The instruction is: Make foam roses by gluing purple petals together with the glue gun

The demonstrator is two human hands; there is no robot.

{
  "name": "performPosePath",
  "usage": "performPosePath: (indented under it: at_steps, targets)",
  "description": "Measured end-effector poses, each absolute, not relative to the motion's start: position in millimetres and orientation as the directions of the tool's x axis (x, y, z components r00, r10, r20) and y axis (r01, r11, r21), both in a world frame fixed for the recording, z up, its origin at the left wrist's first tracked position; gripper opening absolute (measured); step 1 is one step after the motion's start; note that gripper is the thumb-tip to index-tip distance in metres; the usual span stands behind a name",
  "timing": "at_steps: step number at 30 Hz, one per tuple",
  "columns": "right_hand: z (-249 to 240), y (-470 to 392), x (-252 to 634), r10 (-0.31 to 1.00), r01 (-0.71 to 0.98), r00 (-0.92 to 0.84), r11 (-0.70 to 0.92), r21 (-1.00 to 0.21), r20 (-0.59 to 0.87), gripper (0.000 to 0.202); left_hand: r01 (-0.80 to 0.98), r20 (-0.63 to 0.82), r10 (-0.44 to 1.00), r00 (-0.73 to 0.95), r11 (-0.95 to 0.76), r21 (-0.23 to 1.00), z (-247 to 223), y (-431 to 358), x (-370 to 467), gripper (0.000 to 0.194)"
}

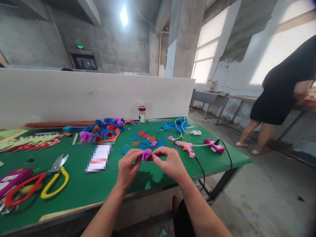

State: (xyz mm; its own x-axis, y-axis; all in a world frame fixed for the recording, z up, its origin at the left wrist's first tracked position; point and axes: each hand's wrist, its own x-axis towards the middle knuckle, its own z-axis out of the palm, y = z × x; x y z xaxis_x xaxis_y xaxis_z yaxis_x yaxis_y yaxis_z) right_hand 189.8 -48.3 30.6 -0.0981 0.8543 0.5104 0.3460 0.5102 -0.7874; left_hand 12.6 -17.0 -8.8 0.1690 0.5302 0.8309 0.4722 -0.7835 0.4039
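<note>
Between my two hands, above the front part of the green table [108, 191], is a small paper flower [147, 155] with purple outer petals and a brown middle. My left hand [129, 166] pinches its left side. Thumb and fingers of my right hand [170, 161] close on its right side. Just beyond my hands lie loose blue petals [142, 145] with red, brown and purple ones among them. To the right of my right hand a pink glue gun [186, 147] rests on its side, its black cord hanging over the table edge.
Red-and-yellow-handled scissors [55, 177] lie at the left. Finished paper flowers [106, 128] are heaped at the back, near a red-lidded jar [142, 114]. A purple power block [214, 145] sits at the right. A white board [98, 95] stands behind; another person [278, 82] stands right.
</note>
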Motion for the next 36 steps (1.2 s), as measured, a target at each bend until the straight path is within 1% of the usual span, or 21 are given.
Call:
performPosePath:
  at_steps: [4, 6, 10, 13, 15, 17, 18, 20, 23, 27, 31, 36]
  targets:
    - [31.9, -50.5, 188.4, 0.854, 0.405, -0.073, 0.497, -0.767, 0.515, 0.012, 0.482, 0.826, 0.544, 0.146, -0.768, 0.421, -6.6, -18.2, 14.1, 0.017]
    - [31.2, -50.0, 188.4, 0.861, 0.401, -0.078, 0.488, -0.775, 0.502, 0.013, 0.483, 0.816, 0.56, 0.144, -0.759, 0.436, -5.5, -19.0, 14.3, 0.018]
    - [27.8, -46.1, 189.2, 0.879, 0.306, -0.104, 0.473, -0.826, 0.464, 0.014, 0.457, 0.797, 0.591, 0.127, -0.748, 0.482, -4.1, -21.4, 15.3, 0.017]
    - [26.7, -43.1, 191.2, 0.886, 0.234, -0.108, 0.463, -0.855, 0.45, 0.014, 0.386, 0.766, 0.637, 0.079, -0.728, 0.566, -4.6, -21.6, 17.6, 0.014]
    - [27.3, -41.5, 193.7, 0.889, 0.188, -0.072, 0.458, -0.869, 0.453, 0.013, 0.309, 0.69, 0.724, 0.009, -0.658, 0.687, -5.7, -20.1, 19.9, 0.013]
    - [28.0, -39.7, 196.4, 0.895, 0.131, -0.023, 0.444, -0.887, 0.445, 0.015, 0.18, 0.554, 0.83, -0.07, -0.536, 0.825, -6.7, -17.9, 22.1, 0.017]
    - [27.9, -38.6, 197.6, 0.9, 0.102, -0.001, 0.434, -0.895, 0.437, 0.017, 0.103, 0.481, 0.872, -0.094, -0.472, 0.876, -6.9, -16.8, 23.0, 0.019]
    - [26.6, -35.7, 199.0, 0.905, 0.064, 0.027, 0.423, -0.904, 0.425, 0.02, -0.034, 0.367, 0.924, -0.102, -0.372, 0.927, -6.6, -15.3, 24.0, 0.023]
    - [21.4, -29.8, 197.6, 0.906, 0.06, 0.043, 0.418, -0.907, 0.421, 0.023, -0.127, 0.297, 0.951, -0.084, -0.306, 0.944, -5.0, -14.7, 24.3, 0.027]
    - [12.1, -22.7, 190.4, 0.899, 0.092, 0.06, 0.427, -0.899, 0.434, 0.032, -0.115, 0.278, 0.956, -0.095, -0.288, 0.951, -4.0, -14.8, 25.5, 0.026]
    - [5.2, -20.5, 180.0, 0.862, 0.147, 0.042, 0.494, -0.857, 0.505, 0.017, -0.154, 0.253, 0.961, -0.111, -0.269, 0.951, -5.6, -14.1, 28.8, 0.027]
    - [0.3, -21.2, 168.7, 0.851, 0.173, -0.001, 0.517, -0.838, 0.525, 0.017, -0.297, 0.2, 0.978, -0.065, -0.211, 0.931, -9.1, -12.7, 30.7, 0.028]
